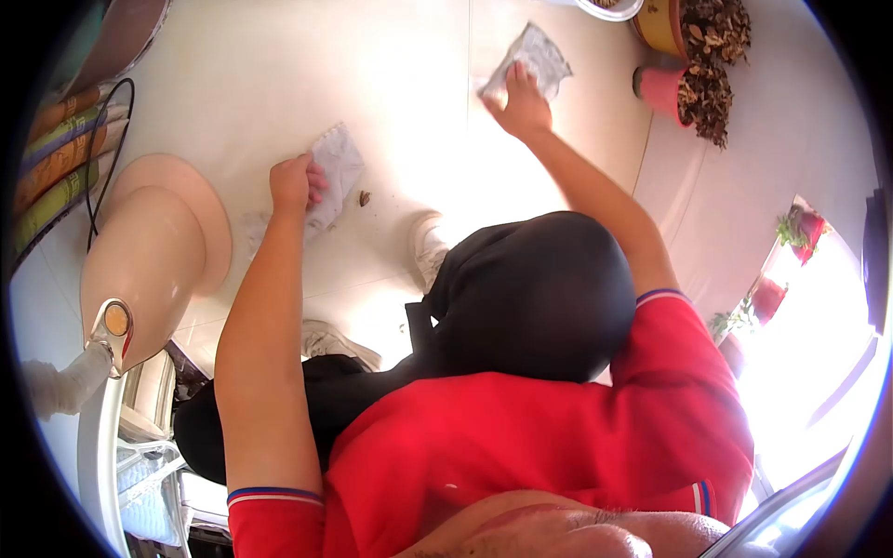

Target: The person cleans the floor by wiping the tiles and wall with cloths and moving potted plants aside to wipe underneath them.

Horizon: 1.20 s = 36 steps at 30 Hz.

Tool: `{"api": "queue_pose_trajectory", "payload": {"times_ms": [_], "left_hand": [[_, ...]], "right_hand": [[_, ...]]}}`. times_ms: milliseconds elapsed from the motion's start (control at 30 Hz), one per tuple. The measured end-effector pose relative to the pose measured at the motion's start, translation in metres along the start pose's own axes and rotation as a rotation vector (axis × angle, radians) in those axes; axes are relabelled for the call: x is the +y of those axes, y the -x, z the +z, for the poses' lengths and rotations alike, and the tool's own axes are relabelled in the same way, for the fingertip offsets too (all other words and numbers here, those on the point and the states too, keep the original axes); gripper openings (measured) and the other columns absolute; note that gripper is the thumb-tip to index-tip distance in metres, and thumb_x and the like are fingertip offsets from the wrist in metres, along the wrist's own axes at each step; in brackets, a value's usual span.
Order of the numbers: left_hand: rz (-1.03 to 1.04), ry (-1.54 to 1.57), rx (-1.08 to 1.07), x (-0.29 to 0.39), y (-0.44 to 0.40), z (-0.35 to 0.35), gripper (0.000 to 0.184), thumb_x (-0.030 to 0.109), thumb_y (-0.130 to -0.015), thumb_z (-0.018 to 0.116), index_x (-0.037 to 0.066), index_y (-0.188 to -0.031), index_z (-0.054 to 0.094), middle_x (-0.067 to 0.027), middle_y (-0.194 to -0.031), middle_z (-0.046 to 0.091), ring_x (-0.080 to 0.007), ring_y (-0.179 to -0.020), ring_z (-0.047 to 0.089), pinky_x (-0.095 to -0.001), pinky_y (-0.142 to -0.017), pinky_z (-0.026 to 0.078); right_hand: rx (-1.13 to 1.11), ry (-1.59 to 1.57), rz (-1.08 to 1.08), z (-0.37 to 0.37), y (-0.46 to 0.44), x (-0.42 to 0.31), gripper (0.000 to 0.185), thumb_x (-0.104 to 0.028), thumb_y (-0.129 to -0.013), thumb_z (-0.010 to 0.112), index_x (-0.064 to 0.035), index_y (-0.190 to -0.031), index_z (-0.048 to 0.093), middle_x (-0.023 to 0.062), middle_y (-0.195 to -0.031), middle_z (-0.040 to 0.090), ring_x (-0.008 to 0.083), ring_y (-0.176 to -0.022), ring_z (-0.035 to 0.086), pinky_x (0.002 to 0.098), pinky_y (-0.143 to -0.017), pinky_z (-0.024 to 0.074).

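Observation:
My left hand (295,183) is closed on a pale grey cloth (339,158), its fingers curled over the edge; part of the cloth spreads on the floor beneath and beside the hand. Farther forward and to the right, my right hand (526,107) lies on a second grey cloth (543,63). Its fingers are stretched out and spread over the fabric, with the thumb out to the left. A small brown scrap (364,198) sits on the floor just right of the left hand's cloth.
A beige rounded appliance or vessel (153,256) stands at the left, near stacked colourful packages (70,153) and a black cord (100,139). Potted plants with dry leaves, in a pink pot (659,91) and a yellow pot (659,26), line the right wall. My shoes (428,249) rest on the floor.

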<state>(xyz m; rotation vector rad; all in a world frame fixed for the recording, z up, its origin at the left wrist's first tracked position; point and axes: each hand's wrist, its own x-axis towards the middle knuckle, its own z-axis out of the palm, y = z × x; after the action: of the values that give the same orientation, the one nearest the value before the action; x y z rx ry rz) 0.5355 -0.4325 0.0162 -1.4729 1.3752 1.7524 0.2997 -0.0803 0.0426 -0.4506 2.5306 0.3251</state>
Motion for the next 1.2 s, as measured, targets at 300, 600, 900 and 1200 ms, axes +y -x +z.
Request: {"api": "queue_pose_trajectory", "payload": {"times_ms": [300,600,900,1200], "left_hand": [[-0.047,-0.014,0.003,0.006,0.002,-0.002,0.035,0.032,-0.094,0.055,0.002,-0.079,0.063,-0.0100,-0.060,0.064,-0.0158,-0.035,0.047,-0.0302,-0.034,0.033],[-0.052,-0.032,0.024,0.004,0.002,0.001,0.035,0.033,-0.094,0.056,0.003,-0.078,0.062,-0.0094,-0.059,0.063,-0.0163,-0.035,0.048,-0.0301,-0.034,0.034],[-0.025,-0.048,0.022,0.003,0.004,0.001,0.036,0.033,-0.094,0.057,0.001,-0.079,0.063,-0.0103,-0.060,0.064,-0.0170,-0.037,0.050,-0.0304,-0.037,0.038],[-0.058,-0.061,0.015,0.004,-0.002,0.001,0.035,0.032,-0.093,0.058,0.000,-0.079,0.064,-0.0119,-0.062,0.066,-0.0187,-0.038,0.053,-0.0317,-0.037,0.039]], "right_hand": [[-0.033,-0.071,0.019,0.026,0.045,-0.022,0.093,-0.064,-0.093,0.051,-0.0067,-0.159,0.019,0.0108,-0.167,0.013,0.0308,-0.153,0.017,0.0518,-0.116,0.0358],[0.132,-0.207,0.123,-0.003,-0.040,0.014,0.090,-0.062,-0.093,0.052,-0.0038,-0.157,0.026,0.0120,-0.166,0.020,0.0315,-0.151,0.023,0.0561,-0.111,0.0388],[-0.022,-0.153,0.154,0.031,0.031,0.029,0.096,-0.067,-0.091,0.052,-0.0044,-0.158,0.024,0.0128,-0.167,0.016,0.0309,-0.151,0.022,0.0599,-0.113,0.0326],[-0.102,-0.036,0.057,0.019,0.020,0.016,0.098,-0.069,-0.091,0.049,-0.0062,-0.160,0.018,0.0099,-0.168,0.012,0.0308,-0.153,0.020,0.0566,-0.117,0.0293]]}}
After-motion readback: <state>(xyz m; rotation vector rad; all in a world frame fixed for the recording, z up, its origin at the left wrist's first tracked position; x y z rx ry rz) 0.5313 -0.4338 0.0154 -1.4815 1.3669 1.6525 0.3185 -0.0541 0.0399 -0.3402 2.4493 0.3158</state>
